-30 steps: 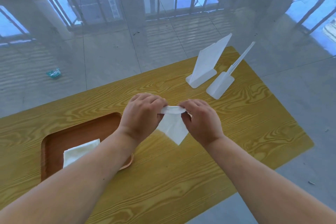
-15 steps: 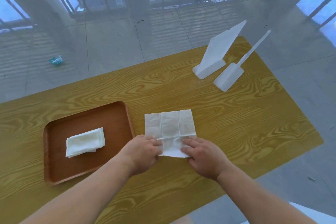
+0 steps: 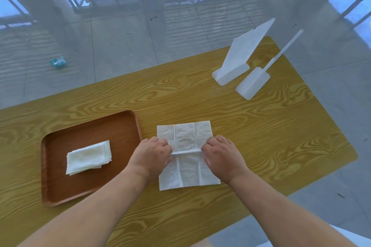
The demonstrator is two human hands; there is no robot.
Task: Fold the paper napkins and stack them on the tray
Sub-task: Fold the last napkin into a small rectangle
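Observation:
A white paper napkin (image 3: 185, 138) lies spread flat on the yellow wooden table (image 3: 261, 136), just right of the tray. It shows two lengthwise creases and a raised ridge across its middle. My left hand (image 3: 153, 153) pinches that ridge at the napkin's left edge. My right hand (image 3: 219, 155) pinches it at the right edge. The brown wooden tray (image 3: 124, 126) sits at the left and holds a small stack of folded napkins (image 3: 88, 157).
Two white plastic holders stand at the table's far right: one (image 3: 239, 60) with upright napkins, one (image 3: 253, 84) with a thin upright plate. A crumpled teal wrapper (image 3: 58, 62) lies on the tiled floor beyond the table. Railings and windows stand behind.
The napkin was held bunched in the air between both hands a second ago. It now lies unfolded on the table, and its near half has come flat toward me.

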